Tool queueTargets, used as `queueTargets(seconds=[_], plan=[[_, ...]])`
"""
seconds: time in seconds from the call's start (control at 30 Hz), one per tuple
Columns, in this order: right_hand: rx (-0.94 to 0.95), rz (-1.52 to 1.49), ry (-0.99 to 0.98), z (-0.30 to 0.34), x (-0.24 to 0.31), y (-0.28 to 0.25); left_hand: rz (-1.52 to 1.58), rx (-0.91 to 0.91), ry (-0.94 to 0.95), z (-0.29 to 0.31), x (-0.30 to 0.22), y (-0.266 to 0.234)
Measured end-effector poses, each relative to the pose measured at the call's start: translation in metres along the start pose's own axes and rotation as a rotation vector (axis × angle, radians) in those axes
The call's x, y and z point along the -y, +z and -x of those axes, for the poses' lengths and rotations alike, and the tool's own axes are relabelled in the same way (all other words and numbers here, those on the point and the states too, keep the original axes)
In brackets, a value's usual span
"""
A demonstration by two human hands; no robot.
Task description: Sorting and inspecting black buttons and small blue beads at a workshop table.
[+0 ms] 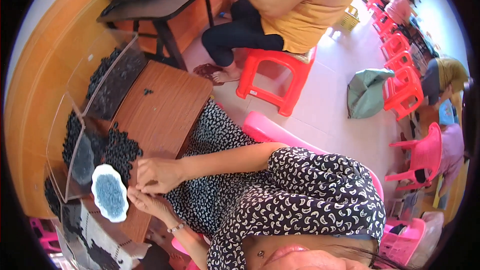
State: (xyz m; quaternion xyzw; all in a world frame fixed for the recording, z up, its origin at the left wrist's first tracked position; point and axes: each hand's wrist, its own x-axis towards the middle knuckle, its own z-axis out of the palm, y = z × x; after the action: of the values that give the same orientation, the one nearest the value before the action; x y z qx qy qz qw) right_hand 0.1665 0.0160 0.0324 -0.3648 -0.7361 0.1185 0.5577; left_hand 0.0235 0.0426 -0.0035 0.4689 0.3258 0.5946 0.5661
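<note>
My right hand (159, 175) and my left hand (149, 203) meet over the near edge of a brown wood-grain table (165, 101). Both have their fingers pinched together; whatever lies between the fingertips is too small to make out. A bracelet (175, 228) circles my left wrist. Just beyond my left fingertips is a white scalloped dish (96, 179) filled with tiny blue-grey pieces (110, 196). Beside my right hand spreads a loose pile of small black parts (121, 149).
Clear-walled bins (114, 82) holding more black parts line the table's far side. Ahead, a person in a yellow shirt (320, 12) sits on a red stool (278, 77) at another table (165, 1). A green sack (367, 92) and pink chairs (422, 152) stand to the right.
</note>
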Motion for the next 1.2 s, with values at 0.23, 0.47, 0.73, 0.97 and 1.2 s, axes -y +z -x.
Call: queueTargets(seconds=[0.23, 0.47, 0.73, 0.97, 1.2], plan=[[0.047, -0.034, 0.103, -0.002, -0.015, 0.007, -0.048, 0.072, 0.032, -0.006, 0.016, -0.007], [-0.021, -0.17, 0.215, -0.007, -0.013, 0.002, -0.033, 0.126, 0.014, 0.0, 0.0, -0.002], [-0.026, -0.187, 0.263, -0.011, -0.005, -0.021, -0.016, 0.14, -0.058, 0.002, -0.005, -0.003], [-0.055, -0.115, 0.173, -0.015, -0.003, -0.017, -0.05, 0.143, -0.001, 0.009, -0.01, 0.006], [-0.013, -0.011, 0.33, -0.012, 0.0, -0.011, -0.371, 0.085, 0.14, 0.012, -0.001, 0.002]])
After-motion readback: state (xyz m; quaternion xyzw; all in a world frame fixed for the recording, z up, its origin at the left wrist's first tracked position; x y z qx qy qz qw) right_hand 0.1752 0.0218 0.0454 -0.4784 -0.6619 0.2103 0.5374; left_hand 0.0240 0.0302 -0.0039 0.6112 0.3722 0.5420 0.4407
